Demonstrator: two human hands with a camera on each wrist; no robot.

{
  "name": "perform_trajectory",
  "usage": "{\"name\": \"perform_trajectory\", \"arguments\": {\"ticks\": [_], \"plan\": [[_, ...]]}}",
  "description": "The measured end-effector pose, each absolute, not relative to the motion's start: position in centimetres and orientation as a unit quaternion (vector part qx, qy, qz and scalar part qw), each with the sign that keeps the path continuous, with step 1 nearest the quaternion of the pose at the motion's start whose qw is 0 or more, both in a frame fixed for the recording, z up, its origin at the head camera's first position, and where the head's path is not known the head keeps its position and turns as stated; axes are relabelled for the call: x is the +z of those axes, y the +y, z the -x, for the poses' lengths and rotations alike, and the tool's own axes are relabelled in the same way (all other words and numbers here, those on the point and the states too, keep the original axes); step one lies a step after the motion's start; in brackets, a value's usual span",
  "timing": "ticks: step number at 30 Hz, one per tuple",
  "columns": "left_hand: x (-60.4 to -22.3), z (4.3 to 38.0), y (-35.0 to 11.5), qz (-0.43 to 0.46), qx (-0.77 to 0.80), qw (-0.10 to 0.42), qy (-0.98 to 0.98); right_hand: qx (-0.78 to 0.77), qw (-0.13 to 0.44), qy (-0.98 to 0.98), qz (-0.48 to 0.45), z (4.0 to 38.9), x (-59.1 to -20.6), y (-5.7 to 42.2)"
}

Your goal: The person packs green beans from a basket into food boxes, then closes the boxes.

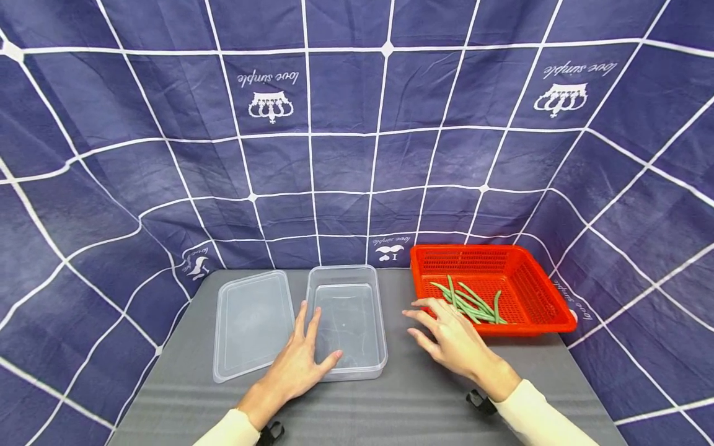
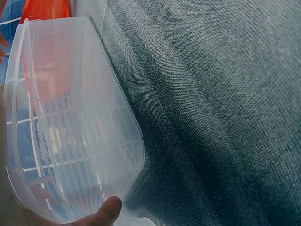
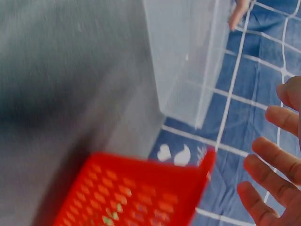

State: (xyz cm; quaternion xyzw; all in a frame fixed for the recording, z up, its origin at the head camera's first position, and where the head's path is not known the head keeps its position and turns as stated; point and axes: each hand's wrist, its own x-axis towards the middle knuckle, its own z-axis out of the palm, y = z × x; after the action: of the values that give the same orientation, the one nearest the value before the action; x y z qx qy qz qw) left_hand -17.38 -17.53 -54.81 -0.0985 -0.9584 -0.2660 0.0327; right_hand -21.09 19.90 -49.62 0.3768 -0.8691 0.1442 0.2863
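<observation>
A clear plastic container [image 1: 346, 322] stands on the table with nothing inside. My left hand [image 1: 298, 365] is at its left near corner, fingers spread along the rim; the left wrist view shows the thumb [image 2: 110, 210] by the container wall. My right hand [image 1: 453, 337], fingers apart and slightly bent, hovers by the near left corner of a red plastic basket [image 1: 535, 303] and holds nothing. Several green beans [image 1: 474, 303] lie in that basket, partly hidden behind this hand. In the right wrist view the fingers [image 3: 277, 160] hang beside the basket's rim.
A translucent lid [image 1: 253, 328] lies flat left of the container. Grey cloth [image 1: 357, 415] covers the table. Behind it and on both sides hangs a blue curtain [image 1: 346, 161] with white grid lines. A black strap [image 1: 481, 401] is on the right wrist.
</observation>
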Motion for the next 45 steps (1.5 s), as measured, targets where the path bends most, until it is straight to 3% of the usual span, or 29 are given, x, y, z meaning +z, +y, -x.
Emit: {"name": "perform_trajectory", "arguments": {"ticks": [11,28,38,45], "plan": [[-54.9,17.3,-17.5,0.105,-0.266,0.041,-0.957,0.146,0.255,-0.901,-0.319,24.6,-46.6,25.4],[-55.1,17.2,-17.7,0.101,-0.261,0.051,-0.959,0.114,0.051,-0.964,-0.234,29.8,-45.7,32.0],[-54.9,17.1,-17.7,0.105,-0.258,0.052,-0.959,0.124,-0.057,-0.960,-0.243,32.7,-46.5,34.0],[-54.9,17.2,-17.7,0.108,-0.255,0.050,-0.959,0.101,-0.115,-0.968,-0.198,34.9,-47.8,36.1]]}}
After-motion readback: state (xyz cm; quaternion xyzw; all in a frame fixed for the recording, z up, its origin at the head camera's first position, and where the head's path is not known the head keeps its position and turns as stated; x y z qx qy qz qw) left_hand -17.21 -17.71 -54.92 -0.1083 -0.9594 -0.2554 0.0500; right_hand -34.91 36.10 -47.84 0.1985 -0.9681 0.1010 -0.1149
